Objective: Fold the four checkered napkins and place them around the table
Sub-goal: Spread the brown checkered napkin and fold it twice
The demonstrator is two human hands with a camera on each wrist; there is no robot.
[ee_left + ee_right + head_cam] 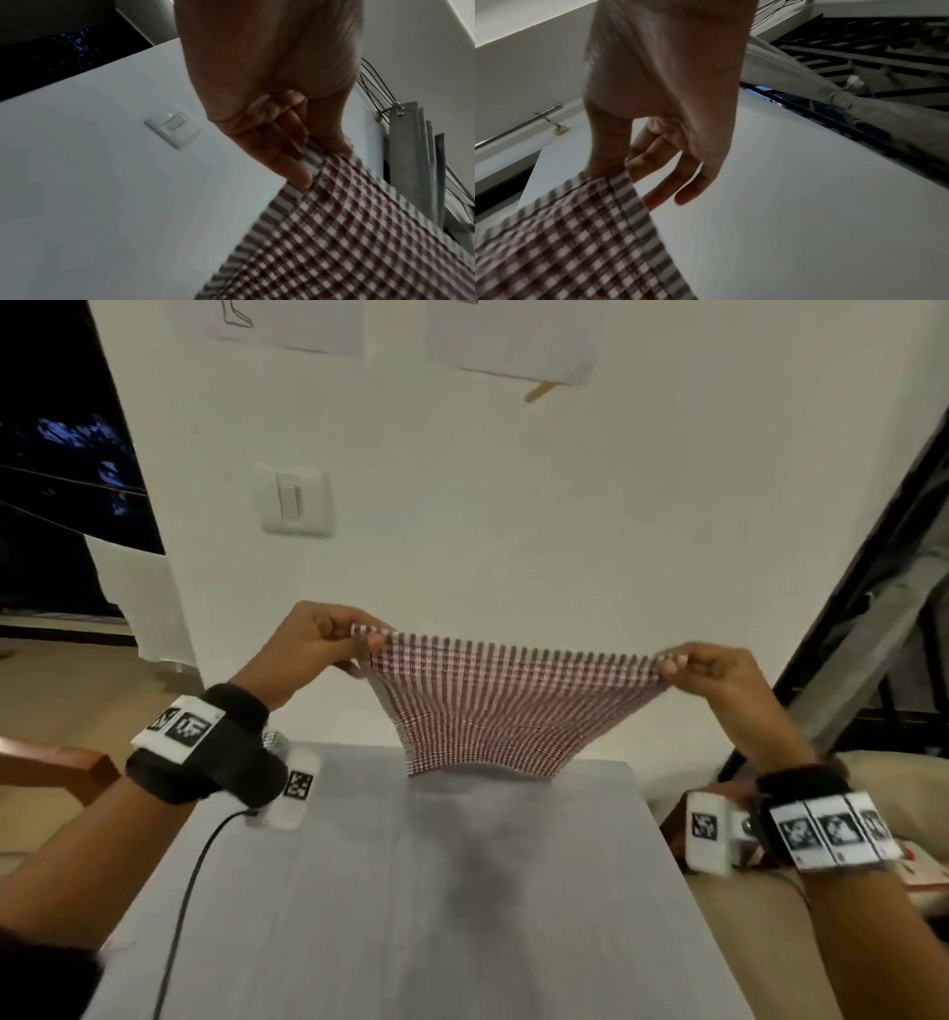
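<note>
While no writing is legible on the blurred paper sheets (513, 336) pinned to the white wall, our black wristbands carry black-and-white square code markers (187, 728). We hold a red-and-white checkered cloth napkin (493, 706) stretched above the grey wood-grain surface (411, 891), left hand (313, 644) and right hand (719, 672) each pinching a top corner, its lower edge touching the far end. Only the wrist views show a curtain rod (526, 123) and tied-back pale curtain (844, 99); a white light switch (172, 130) sits beside our left fingers (295, 172)
</note>
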